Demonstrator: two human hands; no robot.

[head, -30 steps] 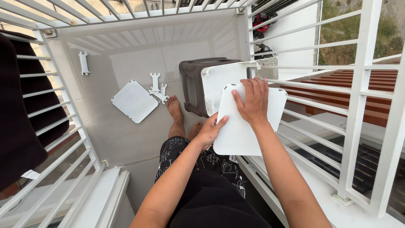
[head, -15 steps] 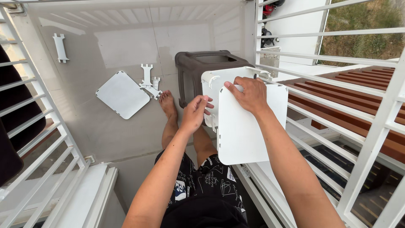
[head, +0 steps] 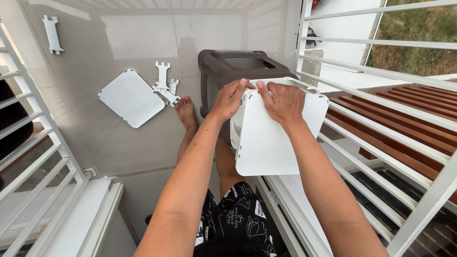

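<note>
Under both hands: white panel (head: 266, 143), left hand (head: 231, 97) and right hand (head: 283, 100) gripping top edge

— Holding what? Left hand (head: 230, 97) and right hand (head: 284, 100) gripping top edge of white panel (head: 266, 143), beside dark stool (head: 228, 71).
— And on the floor? Another white panel (head: 129, 97), white brackets (head: 164, 85) touching its edge.

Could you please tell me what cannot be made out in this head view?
- Behind the white panel: the white unit's front, hidden by it.
- Left hand and right hand: palms hidden, grip unclear.
- Dark stool: its legs, behind the arms.
- Dark object, left: cut off by the edge.
</note>
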